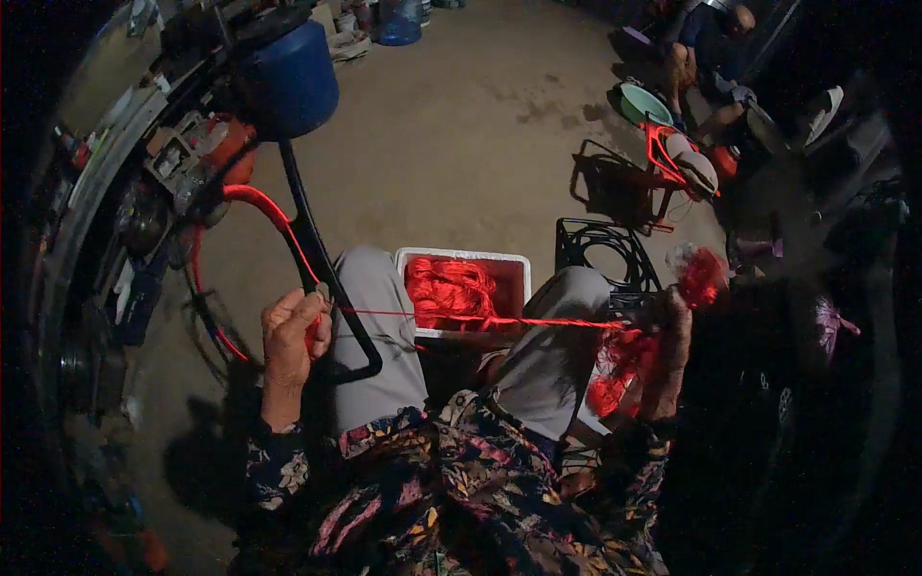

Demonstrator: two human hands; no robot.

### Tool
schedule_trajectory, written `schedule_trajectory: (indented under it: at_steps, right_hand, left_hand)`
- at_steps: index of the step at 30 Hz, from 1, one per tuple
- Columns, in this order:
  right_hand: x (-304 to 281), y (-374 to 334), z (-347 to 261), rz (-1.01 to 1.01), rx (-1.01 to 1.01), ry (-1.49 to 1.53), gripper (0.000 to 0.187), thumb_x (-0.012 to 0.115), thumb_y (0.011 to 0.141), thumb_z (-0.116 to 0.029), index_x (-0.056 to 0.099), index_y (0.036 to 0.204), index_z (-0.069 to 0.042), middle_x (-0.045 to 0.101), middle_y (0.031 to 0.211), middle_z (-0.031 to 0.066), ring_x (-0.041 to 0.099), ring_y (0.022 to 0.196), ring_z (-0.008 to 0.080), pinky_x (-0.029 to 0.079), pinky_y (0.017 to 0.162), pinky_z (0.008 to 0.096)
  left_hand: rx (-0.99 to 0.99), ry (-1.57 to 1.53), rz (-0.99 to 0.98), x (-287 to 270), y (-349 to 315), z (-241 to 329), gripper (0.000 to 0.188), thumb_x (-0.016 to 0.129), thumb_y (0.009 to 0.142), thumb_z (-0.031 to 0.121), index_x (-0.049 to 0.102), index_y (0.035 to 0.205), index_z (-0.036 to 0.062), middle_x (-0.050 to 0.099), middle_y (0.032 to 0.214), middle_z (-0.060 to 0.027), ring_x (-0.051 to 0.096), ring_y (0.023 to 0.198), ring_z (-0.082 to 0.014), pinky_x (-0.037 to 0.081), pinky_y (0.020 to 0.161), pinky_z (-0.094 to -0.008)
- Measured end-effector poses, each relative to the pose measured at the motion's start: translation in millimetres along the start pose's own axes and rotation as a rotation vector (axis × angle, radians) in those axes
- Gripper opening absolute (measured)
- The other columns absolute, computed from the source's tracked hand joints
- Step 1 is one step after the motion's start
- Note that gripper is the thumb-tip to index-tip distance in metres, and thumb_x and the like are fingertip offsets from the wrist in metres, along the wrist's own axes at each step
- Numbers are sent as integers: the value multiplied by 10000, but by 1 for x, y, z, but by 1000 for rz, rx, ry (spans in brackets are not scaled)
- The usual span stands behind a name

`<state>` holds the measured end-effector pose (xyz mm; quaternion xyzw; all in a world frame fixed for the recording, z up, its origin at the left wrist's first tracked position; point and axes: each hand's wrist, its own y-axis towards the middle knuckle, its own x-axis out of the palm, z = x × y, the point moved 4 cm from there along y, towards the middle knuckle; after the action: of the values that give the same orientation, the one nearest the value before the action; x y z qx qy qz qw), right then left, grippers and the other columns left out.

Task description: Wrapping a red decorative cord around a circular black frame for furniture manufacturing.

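My left hand [293, 331] is closed in a pinch on a thin red cord [461, 316], beside a black tube frame [312, 230]. From there the cord runs taut across my knees, looking thicker toward the right. My right hand [672, 331], dim and partly in shadow, seems closed around its other end. Red strands [615, 379] hang in a loose clump below that hand. Near my left hand, a curved hoop [257, 200] is partly wrapped in red. A white box [525, 278] between my knees holds bundled red cord [447, 288].
A blue bucket [293, 82] stands at the upper left, by cluttered shelves [120, 125]. A black openwork crate [605, 254] is beyond my right knee. Further right are a red-framed stool [663, 154], a pale green basin [643, 104] and a seated person [706, 58].
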<state>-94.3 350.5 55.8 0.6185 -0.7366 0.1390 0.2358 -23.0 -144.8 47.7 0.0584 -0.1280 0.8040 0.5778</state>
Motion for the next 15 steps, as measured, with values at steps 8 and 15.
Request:
schedule_trajectory:
  at_steps: [8, 15]
  right_hand:
    - [7, -12, -13, 314, -32, -48, 243, 560, 926, -311, 474, 761, -155, 383, 632, -74, 358, 523, 46, 325, 497, 202]
    - [-30, -2, 3, -61, 51, 456, 185, 506, 964, -280, 530, 897, -109, 416, 639, -43, 400, 575, 69, 374, 536, 212]
  left_hand:
    - [-87, -82, -20, 15, -16, -19, 226, 621, 881, 229, 535, 803, 36, 506, 559, -38, 425, 413, -86, 312, 357, -208]
    - [-120, -8, -71, 31, -16, -22, 252, 596, 895, 245, 515, 780, 36, 489, 546, -43, 397, 395, -97, 304, 362, -221]
